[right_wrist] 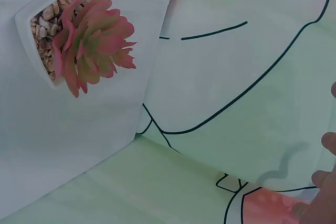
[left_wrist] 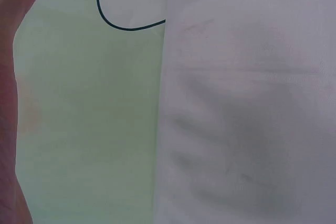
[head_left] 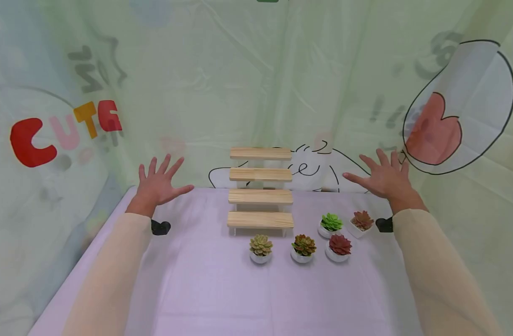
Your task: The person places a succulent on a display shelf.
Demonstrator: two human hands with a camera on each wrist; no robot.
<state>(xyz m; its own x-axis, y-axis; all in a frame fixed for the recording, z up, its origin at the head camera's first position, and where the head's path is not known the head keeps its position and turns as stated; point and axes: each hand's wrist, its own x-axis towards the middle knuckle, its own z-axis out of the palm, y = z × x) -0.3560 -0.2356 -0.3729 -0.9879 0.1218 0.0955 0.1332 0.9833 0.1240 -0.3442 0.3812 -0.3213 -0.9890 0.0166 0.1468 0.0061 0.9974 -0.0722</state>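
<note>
My left hand point(head_left: 157, 184) is held up on the left with its fingers spread and nothing in it; part of the hand point(left_wrist: 8, 87) edges into the left wrist view. On the right, my right hand point(head_left: 386, 177) is likewise raised, fingers apart and holding nothing. Nearest to it stands a reddish-brown succulent point(head_left: 362, 220) in a square white pot with pebbles, large in the right wrist view. Beside that are a bright green succulent point(head_left: 331, 222) and a dark red succulent point(head_left: 340, 244), both in round white pots. A green-and-brown succulent point(head_left: 304, 245) and a pale yellow-green succulent point(head_left: 261, 245) sit farther left.
A four-step wooden display stand point(head_left: 260, 219) rises at the back middle of the table, behind the pale succulent. The table wears a pale lilac cloth point(head_left: 214, 289). Printed curtains point(head_left: 248, 70) with cartoon drawings and coloured letters enclose the back and sides.
</note>
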